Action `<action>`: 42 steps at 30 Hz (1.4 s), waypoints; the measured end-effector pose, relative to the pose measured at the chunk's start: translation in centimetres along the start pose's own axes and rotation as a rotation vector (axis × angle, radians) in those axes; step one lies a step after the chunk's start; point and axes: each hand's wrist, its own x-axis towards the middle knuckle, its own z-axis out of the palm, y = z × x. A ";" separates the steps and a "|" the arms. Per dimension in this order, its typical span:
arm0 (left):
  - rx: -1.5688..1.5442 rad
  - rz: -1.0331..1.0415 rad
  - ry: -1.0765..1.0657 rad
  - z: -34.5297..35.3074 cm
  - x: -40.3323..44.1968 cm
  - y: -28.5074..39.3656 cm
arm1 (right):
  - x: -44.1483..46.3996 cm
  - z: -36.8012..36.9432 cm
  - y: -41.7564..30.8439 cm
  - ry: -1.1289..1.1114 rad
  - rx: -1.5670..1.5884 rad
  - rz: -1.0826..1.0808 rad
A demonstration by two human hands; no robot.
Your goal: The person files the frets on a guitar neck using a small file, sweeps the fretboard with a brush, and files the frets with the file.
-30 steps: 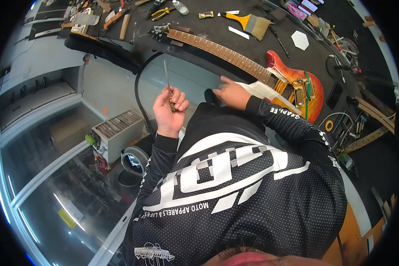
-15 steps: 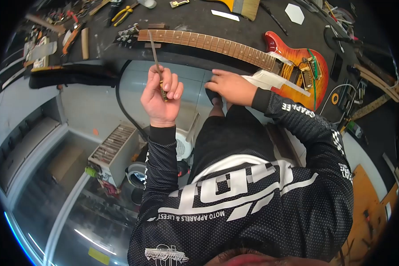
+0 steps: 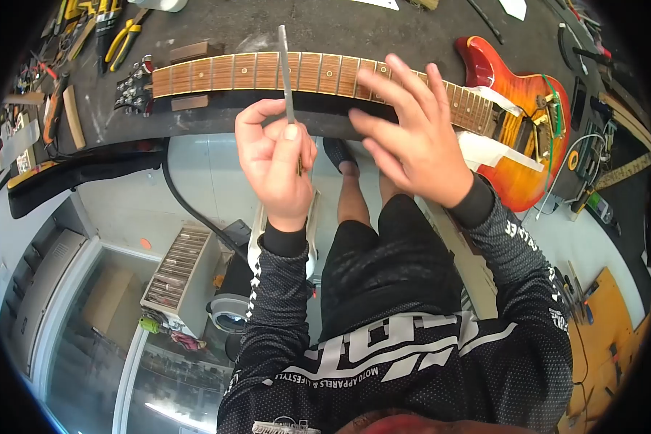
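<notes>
My left hand [image 3: 275, 166] is closed around the handle of a slim metal file [image 3: 285, 72], whose blade points up and crosses in front of the fretboard. Whether the blade touches the frets I cannot tell. My right hand [image 3: 434, 155] is open, fingers spread and slightly blurred, over the front edge of the fretboard. An electric guitar [image 3: 484, 61] with a red-orange sunburst body lies face up across the bench, its fretboard [image 3: 220, 72] running left to the headstock [image 3: 134, 87]. White masking tape [image 3: 488, 153] covers part of the body beside the neck.
Wooden blocks [image 3: 189, 102] sit by the neck near the headstock. Yellow-black pliers [image 3: 125, 43] and other tools lie at the bench's left end. A black padded strip [image 3: 87, 173] runs along the front edge. Below stands a cabinet with slatted contents [image 3: 177, 267].
The view has shifted closer to the guitar. My right hand has risen from below the bench edge to over the fretboard, its fingers spreading. My left hand keeps the file upright.
</notes>
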 end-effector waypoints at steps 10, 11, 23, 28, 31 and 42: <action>0.725 0.351 -0.016 2.6 -0.9 -2.2 | -0.4 -0.1 3.4 0.117 -0.018 0.101; 0.753 0.368 -0.016 2.8 -1.0 -2.4 | -0.5 0.1 3.3 0.111 -0.012 0.116; 0.876 0.359 -0.089 2.7 -3.4 -4.1 | -1.6 0.6 3.6 0.059 -0.057 0.112; 0.873 0.316 -0.093 2.2 -5.0 -4.3 | -1.7 0.8 3.8 0.056 -0.077 0.093; 0.883 0.353 -0.103 1.5 -6.1 -4.4 | -1.7 0.9 3.9 0.058 -0.087 0.082; 0.910 0.383 -0.153 0.2 -7.4 -4.5 | -1.7 1.0 3.9 0.054 -0.113 0.065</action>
